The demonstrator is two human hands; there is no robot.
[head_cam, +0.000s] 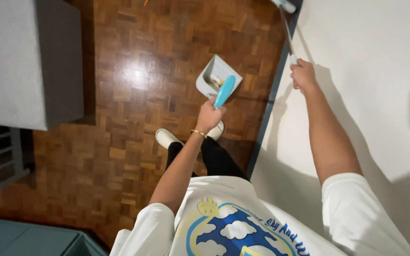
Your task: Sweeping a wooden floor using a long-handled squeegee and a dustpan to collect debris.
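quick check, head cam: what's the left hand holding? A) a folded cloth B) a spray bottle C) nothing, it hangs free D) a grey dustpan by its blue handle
D: the left hand grips the blue handle of the grey dustpan, which has bits of debris in it, above the parquet floor; the right hand holds a long stick by the wall.

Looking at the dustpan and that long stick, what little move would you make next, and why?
Probably keep the dustpan level and carry it off to be emptied. The left hand holds it by its blue handle above the wooden floor, with bits of debris already inside, while the right hand grips the broom handle by the wall.
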